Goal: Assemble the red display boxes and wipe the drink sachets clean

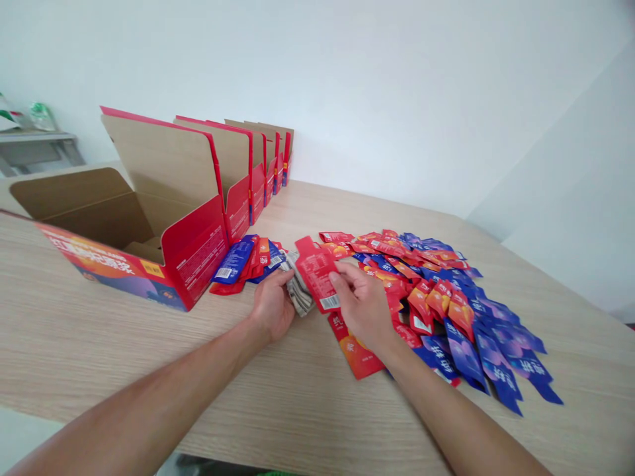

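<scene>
Right hand (364, 305) pinches flat, red, barcoded pouch (316, 274)

Held above the pale wood-grain tabletop (282, 396), with room toward the near edge, it partly hides the grey-white striped cloth (298, 295) gripped by the left hand (272, 305), fingers mostly unseen.

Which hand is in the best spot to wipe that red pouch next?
Probably the left hand: it holds the striped cloth right by the red pouch. The right hand is busy gripping that pouch.
</scene>
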`<action>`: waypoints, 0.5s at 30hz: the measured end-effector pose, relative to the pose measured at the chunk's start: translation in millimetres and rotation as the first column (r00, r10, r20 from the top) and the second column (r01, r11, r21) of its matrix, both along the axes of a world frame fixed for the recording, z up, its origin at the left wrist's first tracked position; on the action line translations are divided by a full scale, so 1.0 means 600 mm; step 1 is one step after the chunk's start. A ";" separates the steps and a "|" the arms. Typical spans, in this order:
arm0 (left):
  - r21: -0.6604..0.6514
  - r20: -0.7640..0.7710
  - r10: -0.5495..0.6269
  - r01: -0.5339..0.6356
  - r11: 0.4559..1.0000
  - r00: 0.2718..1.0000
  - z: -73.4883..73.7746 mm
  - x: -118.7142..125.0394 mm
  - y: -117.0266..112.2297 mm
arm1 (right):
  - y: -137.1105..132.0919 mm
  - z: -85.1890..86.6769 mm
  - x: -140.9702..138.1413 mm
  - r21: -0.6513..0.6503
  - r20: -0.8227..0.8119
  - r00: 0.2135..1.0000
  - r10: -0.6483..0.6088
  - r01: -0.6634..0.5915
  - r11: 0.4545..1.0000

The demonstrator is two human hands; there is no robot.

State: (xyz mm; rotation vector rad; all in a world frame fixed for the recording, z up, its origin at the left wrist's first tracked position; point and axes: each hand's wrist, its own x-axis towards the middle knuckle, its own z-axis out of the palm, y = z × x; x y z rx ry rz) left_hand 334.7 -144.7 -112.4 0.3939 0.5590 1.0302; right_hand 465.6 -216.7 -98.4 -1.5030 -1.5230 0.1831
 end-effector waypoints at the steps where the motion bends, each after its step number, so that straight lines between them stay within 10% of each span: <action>1: 0.011 0.012 -0.034 0.034 0.999 0.999 0.003 0.002 -0.005 | 0.005 -0.002 0.004 0.013 -0.119 0.992 -0.029 0.030 0.999; 4: 0.016 0.032 -0.120 0.120 0.993 0.992 0.005 0.007 -0.018 | 0.020 -0.020 0.011 0.064 -0.244 0.964 -0.102 0.121 0.991; 15: -0.026 -0.025 0.015 -0.016 1.000 1.000 -0.001 -0.005 -0.003 | 0.011 -0.037 -0.020 0.016 0.436 0.900 -0.003 -0.005 1.000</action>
